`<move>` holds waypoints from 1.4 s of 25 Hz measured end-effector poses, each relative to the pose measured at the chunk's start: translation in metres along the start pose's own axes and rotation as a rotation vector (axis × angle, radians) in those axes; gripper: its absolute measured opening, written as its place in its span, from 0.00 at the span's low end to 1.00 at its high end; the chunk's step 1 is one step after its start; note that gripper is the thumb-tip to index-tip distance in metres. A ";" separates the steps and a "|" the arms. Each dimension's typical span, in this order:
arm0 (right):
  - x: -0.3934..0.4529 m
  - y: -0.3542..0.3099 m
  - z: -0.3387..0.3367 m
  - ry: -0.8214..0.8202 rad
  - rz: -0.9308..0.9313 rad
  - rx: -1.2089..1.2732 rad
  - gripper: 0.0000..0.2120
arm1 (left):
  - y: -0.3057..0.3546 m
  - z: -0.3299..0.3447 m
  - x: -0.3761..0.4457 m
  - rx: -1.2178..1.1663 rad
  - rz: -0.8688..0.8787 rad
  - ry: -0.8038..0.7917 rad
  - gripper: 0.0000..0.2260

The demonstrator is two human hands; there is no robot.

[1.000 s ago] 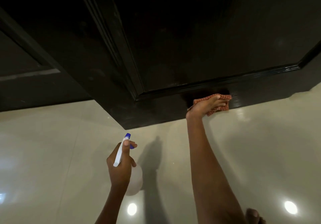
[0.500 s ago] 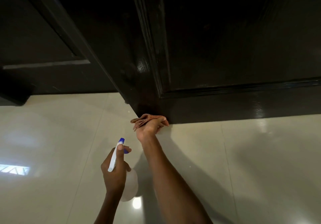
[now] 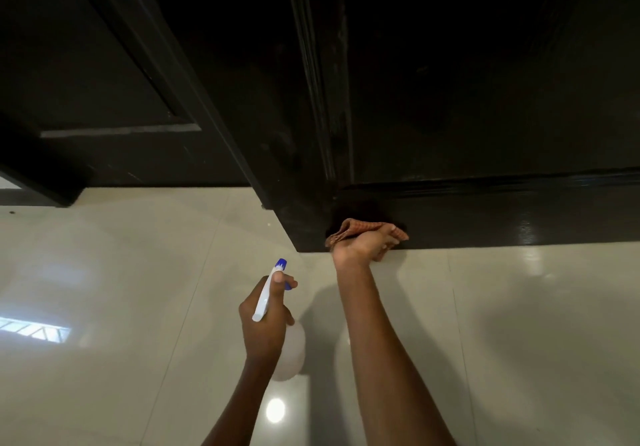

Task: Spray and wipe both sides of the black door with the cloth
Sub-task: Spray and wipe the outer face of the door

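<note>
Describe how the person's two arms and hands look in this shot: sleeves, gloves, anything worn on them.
Both forearms are bare right down to the bottom of the frame; no sleeve edge shows. The left hand and the right hand wear no gloves. No watch, bracelet or ring can be seen on either wrist or on the fingers that show. Both arms are slim and reach up from the lower edge of the picture.

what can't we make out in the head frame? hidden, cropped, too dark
- Spray bottle: body mostly behind the left hand; liquid level unreadable.
- Cloth: bunched under the right hand; full size and contact patch hidden.
- Black door: top cut off by the frame edge; too dark to tell wet streaks or remaining dirt.
- Door's other side: not visible.
</note>
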State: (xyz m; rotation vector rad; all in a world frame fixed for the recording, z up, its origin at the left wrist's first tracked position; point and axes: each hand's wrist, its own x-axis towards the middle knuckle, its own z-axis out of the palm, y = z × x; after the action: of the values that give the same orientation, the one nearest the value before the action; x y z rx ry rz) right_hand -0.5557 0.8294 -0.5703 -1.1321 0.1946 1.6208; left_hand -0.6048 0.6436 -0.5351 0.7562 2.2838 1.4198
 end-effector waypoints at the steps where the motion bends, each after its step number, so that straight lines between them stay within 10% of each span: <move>1: -0.001 -0.002 -0.004 -0.105 -0.150 -0.045 0.32 | 0.001 -0.001 0.001 -0.007 -0.009 0.011 0.26; 4: -0.015 0.023 -0.020 -0.139 -0.754 -0.890 0.37 | 0.006 -0.009 0.005 -0.029 -0.048 0.046 0.25; 8: 0.035 0.049 -0.060 -0.641 -1.679 -1.913 0.38 | 0.019 -0.027 0.014 -0.086 -0.005 0.101 0.25; 14: 0.033 -0.012 -0.004 -1.258 -2.138 -2.275 0.36 | 0.045 -0.040 0.022 -0.137 0.025 0.134 0.25; 19: -0.055 -0.051 0.084 -1.133 -2.335 -1.998 0.38 | 0.103 -0.055 0.030 -0.169 0.053 0.142 0.24; 24: -0.163 -0.143 0.160 -0.653 -2.514 -1.526 0.30 | 0.187 -0.089 0.036 -0.318 0.165 0.134 0.18; 28: -0.188 -0.208 0.172 -0.341 -2.458 -1.352 0.33 | 0.259 -0.109 0.033 -0.372 0.339 0.040 0.18; 35: -0.204 -0.283 0.185 -0.262 -2.302 -1.143 0.30 | 0.344 -0.118 0.018 -0.458 0.437 0.002 0.24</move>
State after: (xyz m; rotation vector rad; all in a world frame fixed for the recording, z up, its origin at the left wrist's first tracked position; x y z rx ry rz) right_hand -0.4369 0.9209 -0.2049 -0.8730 -1.7356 -0.4704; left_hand -0.5960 0.6928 -0.1744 1.1333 1.7440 2.0339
